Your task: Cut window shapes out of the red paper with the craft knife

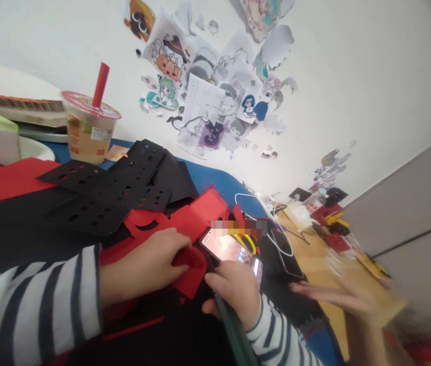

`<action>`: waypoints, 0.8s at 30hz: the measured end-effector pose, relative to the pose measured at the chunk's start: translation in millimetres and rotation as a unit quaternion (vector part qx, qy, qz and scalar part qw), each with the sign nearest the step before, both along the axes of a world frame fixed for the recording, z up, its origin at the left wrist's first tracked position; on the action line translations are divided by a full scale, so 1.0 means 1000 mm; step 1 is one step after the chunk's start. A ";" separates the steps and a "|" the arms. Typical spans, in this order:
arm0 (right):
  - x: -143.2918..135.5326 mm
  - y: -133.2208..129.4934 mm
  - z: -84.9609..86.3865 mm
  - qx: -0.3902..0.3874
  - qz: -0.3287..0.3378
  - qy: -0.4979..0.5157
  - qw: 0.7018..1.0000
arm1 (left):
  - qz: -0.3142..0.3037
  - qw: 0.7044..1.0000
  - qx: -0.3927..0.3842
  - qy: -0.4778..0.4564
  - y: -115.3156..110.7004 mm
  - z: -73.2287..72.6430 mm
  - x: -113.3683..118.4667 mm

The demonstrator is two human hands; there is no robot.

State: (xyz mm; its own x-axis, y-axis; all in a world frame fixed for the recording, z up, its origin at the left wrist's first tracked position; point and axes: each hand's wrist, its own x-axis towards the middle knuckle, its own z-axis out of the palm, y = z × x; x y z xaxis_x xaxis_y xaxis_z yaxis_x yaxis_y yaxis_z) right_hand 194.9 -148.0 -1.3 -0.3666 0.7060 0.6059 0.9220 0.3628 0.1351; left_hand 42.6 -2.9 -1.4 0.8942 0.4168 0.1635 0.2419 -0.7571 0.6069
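Observation:
My left hand (146,262), in a striped sleeve, is curled over loose red paper (195,264), with thumb and forefinger bent around its edge; the other fingers are hidden. My right hand (238,290) is closed around the edge of a dark green flat board (230,325), which stands tilted and runs down out of view. Just behind the right hand lies a phone (225,246) with its screen lit. Yellow scissor-like handles (248,243) show beyond the phone, partly blurred out. Black card with cut-out holes (114,195) lies beyond my left hand.
A lidded drink cup (89,132) with a red straw stands at the back left. Another person's blurred hand (341,297) reaches in from the right. A second, dark phone (286,254) and a white cable (249,195) lie near the wooden table (314,264). Cut-out drawings cover the wall.

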 end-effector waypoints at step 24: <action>0.044 -0.018 -0.018 -0.047 -0.199 0.522 0.828 | 0.031 0.990 -0.072 -0.116 -0.008 0.016 0.001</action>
State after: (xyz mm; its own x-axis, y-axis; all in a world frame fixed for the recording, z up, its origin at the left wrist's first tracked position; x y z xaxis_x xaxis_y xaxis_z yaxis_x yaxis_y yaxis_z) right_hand 239.0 -165.8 -19.4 0.5958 0.7070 0.3810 0.5672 -0.0345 -0.8229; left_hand 43.5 -10.9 14.5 0.8111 0.5040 0.2967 0.1269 -0.6468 0.7520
